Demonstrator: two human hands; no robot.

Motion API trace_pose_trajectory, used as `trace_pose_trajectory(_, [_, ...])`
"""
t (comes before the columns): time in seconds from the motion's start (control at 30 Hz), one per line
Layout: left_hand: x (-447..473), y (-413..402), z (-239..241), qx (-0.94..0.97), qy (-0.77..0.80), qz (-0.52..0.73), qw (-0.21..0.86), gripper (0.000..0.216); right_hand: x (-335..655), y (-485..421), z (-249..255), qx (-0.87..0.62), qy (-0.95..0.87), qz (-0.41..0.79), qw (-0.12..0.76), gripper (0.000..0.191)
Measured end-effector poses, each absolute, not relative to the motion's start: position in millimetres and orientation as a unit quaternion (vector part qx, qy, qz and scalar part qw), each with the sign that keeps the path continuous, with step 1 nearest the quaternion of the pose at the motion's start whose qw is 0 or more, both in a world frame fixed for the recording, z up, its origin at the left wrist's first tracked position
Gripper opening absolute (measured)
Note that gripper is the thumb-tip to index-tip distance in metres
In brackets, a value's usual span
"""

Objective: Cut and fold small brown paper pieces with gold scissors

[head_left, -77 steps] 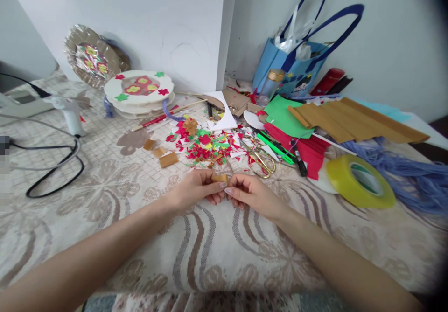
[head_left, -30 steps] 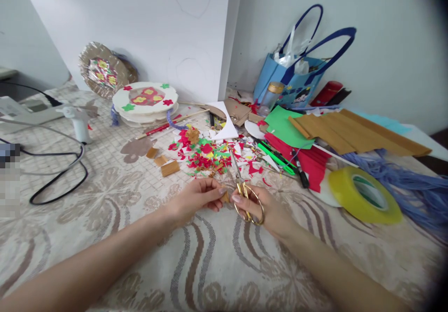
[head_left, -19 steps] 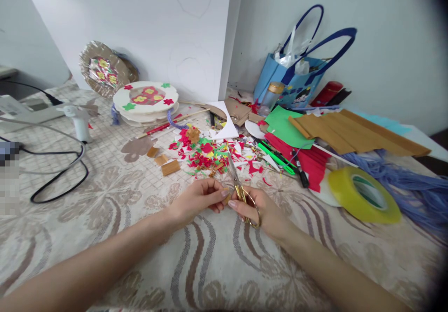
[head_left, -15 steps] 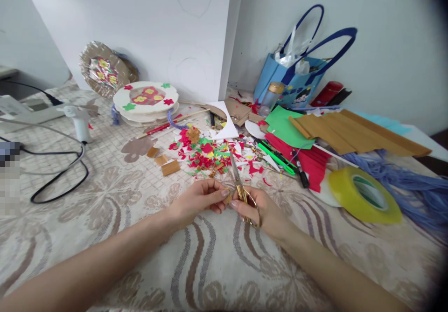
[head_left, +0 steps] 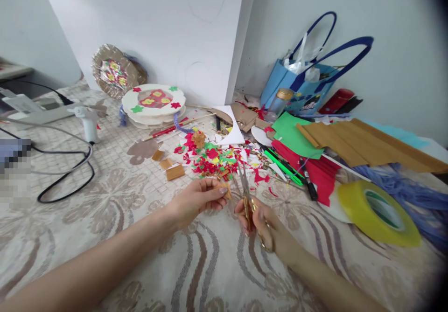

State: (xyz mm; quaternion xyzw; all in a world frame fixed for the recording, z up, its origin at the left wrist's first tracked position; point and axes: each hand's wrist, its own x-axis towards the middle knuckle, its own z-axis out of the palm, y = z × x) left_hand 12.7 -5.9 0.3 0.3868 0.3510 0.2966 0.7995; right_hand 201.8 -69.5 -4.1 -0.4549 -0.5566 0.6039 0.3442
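Note:
Pinched between the thumb and fingers of my left hand is a small piece of golden-brown paper. My right hand grips gold-handled scissors, its thumb and fingers at the loops. The blades are slightly apart and point away from me, just right of the paper and not touching it. Beyond both hands lies a heap of red, green, yellow and white paper scraps. A cut brown paper flower rests on it, and several brown paper squares lie to its left.
A white flower-trimmed disc and a brown round piece stand at the back left. Left is a glue gun with cables. On the right are yellow tape, brown crepe paper, green paper, markers and a blue bag.
The scissors have drawn back from the brown paper, and their blades have parted. My right hand has moved slightly right and toward me. The whole view has shifted a little.

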Motion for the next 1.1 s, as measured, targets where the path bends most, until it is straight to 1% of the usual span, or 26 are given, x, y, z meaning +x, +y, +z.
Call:
trace_pose_trajectory(0.13, [10,-2,5,0.366,0.352,0.313,0.803,0.017,201,-75,0,-0.476,-0.601,0.564,0.307,0.046])
trace_pose_trajectory(0.3, [8,0,11,0.334,0.352,0.331,0.809,0.011,199,-76,-8,-0.494,-0.617,0.539,0.29,0.043])
trace_pose_trajectory(0.5, [8,1,10,0.316,0.355,0.343,0.81,0.011,197,-78,-9,-0.495,-0.627,0.539,0.267,0.051])
trace_pose_trajectory(0.63, [9,1,10,0.316,0.356,0.347,0.808,0.012,193,-77,-4,-0.506,-0.624,0.533,0.266,0.056])
trace_pose_trajectory(0.93, [8,0,8,0.331,0.351,0.354,0.801,0.011,195,-76,-11,-0.505,-0.616,0.542,0.268,0.053])
trace_pose_trajectory(1.1, [9,-1,8,0.344,0.351,0.359,0.793,0.013,194,-76,-9,-0.506,-0.618,0.537,0.27,0.055])
